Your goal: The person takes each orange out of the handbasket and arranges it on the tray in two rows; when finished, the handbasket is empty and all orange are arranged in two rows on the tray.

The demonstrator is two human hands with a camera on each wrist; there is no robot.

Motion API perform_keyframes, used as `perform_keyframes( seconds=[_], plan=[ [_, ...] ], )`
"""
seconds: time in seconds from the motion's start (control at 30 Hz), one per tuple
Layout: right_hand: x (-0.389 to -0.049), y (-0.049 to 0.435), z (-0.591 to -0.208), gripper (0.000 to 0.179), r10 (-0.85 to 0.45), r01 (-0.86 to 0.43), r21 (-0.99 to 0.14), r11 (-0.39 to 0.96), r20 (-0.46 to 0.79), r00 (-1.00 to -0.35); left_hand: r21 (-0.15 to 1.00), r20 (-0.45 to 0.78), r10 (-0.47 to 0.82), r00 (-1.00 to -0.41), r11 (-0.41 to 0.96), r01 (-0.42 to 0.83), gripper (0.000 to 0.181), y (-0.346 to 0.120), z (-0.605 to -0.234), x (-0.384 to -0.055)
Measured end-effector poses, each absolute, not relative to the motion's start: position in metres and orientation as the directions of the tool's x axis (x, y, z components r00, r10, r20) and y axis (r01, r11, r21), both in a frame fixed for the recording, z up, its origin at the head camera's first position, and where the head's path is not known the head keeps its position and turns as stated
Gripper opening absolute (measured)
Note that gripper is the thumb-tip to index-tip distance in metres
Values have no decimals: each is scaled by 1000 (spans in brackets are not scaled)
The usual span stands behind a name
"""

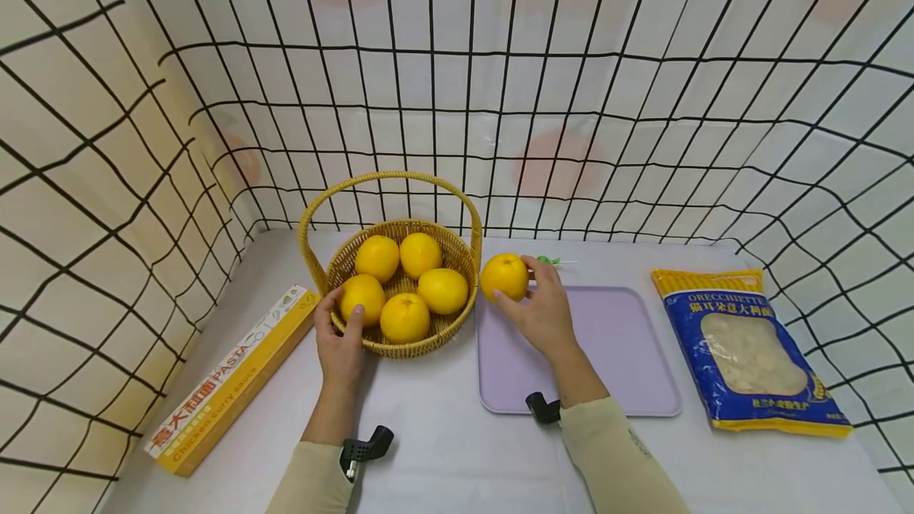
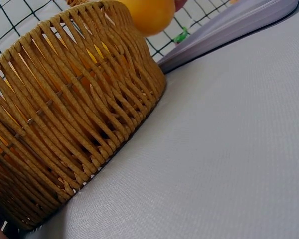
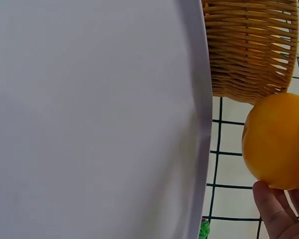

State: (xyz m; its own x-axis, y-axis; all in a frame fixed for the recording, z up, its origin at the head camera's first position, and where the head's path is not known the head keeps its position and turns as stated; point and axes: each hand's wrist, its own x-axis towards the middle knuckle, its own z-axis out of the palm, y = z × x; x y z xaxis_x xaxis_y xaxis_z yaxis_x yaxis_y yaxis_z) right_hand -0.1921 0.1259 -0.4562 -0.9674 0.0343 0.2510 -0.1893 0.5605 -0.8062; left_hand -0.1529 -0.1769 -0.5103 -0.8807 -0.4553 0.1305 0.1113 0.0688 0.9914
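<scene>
Several yellow-orange oranges (image 1: 405, 319) lie in a round wicker basket (image 1: 408, 351) with a tall arched handle. My left hand (image 1: 341, 347) grips the basket at its near left side, fingers along the rim and thumb over it, overlapping the nearest orange (image 1: 362, 296). The left wrist view shows the basket's woven side (image 2: 84, 99) close up, with most of that hand out of frame. My right hand (image 1: 543, 312) holds another orange (image 1: 504, 277) between thumb and fingers, just right of the basket rim, over the tray's far left corner. Fingertips (image 3: 274, 209) show against this orange (image 3: 279, 142).
A lilac tray (image 1: 614, 355) lies under my right forearm. Left of the basket is a long pasta box (image 1: 236, 379); at the far right, a blue-and-yellow orecchiette bag (image 1: 750, 355). A small green-wrapped item (image 1: 548, 260) sits behind the tray. Black netting (image 1: 471, 101) surrounds the table.
</scene>
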Motion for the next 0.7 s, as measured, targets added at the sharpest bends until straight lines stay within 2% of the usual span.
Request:
perform_keyframes(
  seconds=[0.3, 0.7],
  plan=[
    [-200, 124, -462, 76, 67, -53, -805, 592, 114, -991, 993, 120, -447, -886, 67, 101, 46, -177, -510, -152],
    [-205, 120, -467, 75, 52, -19, -811, 584, 60, -997, 994, 106, -448, -888, 42, 98, 47, -177, -508, -151]
  ],
)
